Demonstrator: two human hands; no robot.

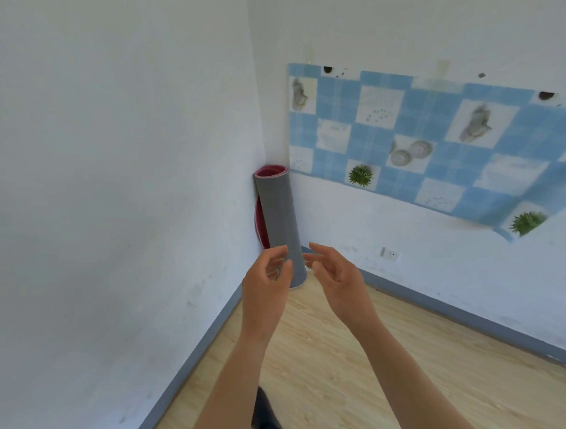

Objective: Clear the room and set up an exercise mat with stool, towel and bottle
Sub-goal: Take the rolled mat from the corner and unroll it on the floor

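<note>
Pale wood-grain floor (pixel 328 357) runs to a grey baseboard (pixel 190 352). Left hand (pixel 265 285) and right hand (pixel 336 276), fingers spread, flank the rolled grey exercise mat (pixel 280 221) standing upright in the white corner, beside blue tile-patterned wall covering (pixel 433 138).

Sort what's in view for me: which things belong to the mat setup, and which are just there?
Job:
rolled mat, upright in the corner
left hand, open beside it
right hand, open beside it

Just there:
tile-print sheet on the wall
socket
skirting
</note>
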